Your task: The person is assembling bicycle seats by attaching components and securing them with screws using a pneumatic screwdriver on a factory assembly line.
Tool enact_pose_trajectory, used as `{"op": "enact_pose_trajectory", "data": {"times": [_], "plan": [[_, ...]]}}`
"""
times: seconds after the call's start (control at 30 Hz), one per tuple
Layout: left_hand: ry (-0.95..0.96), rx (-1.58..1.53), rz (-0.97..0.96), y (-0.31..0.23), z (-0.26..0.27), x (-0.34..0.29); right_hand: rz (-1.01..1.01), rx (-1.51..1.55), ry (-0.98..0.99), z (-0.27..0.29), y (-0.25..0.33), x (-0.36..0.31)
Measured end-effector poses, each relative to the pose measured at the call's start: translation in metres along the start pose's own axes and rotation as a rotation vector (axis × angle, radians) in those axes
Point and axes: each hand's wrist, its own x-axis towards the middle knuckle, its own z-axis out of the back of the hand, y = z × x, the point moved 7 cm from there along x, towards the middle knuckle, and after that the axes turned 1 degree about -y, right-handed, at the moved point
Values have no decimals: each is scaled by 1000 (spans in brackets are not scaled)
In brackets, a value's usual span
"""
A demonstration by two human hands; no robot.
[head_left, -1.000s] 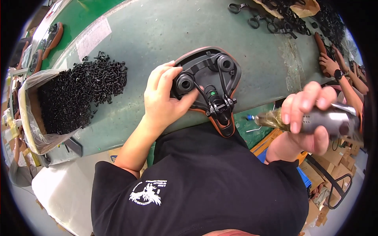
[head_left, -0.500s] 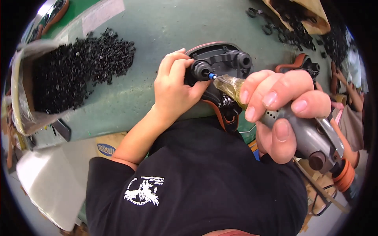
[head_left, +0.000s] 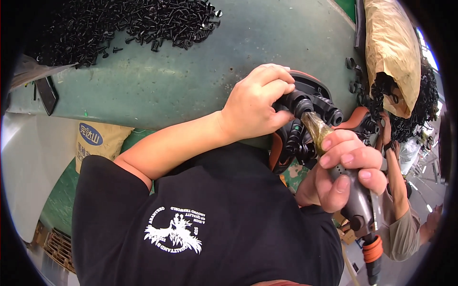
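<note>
A black bike saddle (head_left: 312,82) with a reddish-brown edge lies underside up on the green bench. My left hand (head_left: 260,100) grips its wide end, fingers and thumb wrapped round beside a black ribbed round mount (head_left: 300,103). In my right hand (head_left: 343,164) is a grey air screwdriver (head_left: 349,198), its front sleeve wrapped in yellowish clear tape. The tip meets the mount's end face; the bit itself and any screw are hidden there. A second round mount (head_left: 335,117) sits on the saddle to the right.
Loose black screws (head_left: 167,24) are heaped at the far left, with a dark flat phone-like object (head_left: 46,95) nearer. Another saddle (head_left: 357,117) lies at right. Beyond it, a brown paper sack (head_left: 393,57) spills black rings beside a co-worker's hand (head_left: 385,128).
The view has shifted and turned. The screwdriver's blue bit, visible before, is now hidden at the mount, and the tool points more steeply up the picture. Both hands keep their holds.
</note>
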Motion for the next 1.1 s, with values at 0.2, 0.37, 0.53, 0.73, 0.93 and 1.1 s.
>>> {"op": "enact_pose_trajectory", "data": {"times": [0.2, 0.37, 0.53, 0.73, 0.93, 1.1], "plan": [[2, -69, -18, 7, -3, -3, 161, 3, -44, -7, -8, -6], [31, -119, -20, 8, -3, -2, 170, 11, 21, -11, -9, 3], [24, -153, -5, 11, -6, -6, -13, -39, 82, -17, -21, 2], [61, -150, 13, 7, -5, 0, -156, -34, 91, -15, -28, 23], [229, -120, -87, 6, -16, 9, -195, 15, 36, -15, -29, 14], [156, 92, -43, -10, -10, -9, -196, 74, 65, -11, -7, 14]]}}
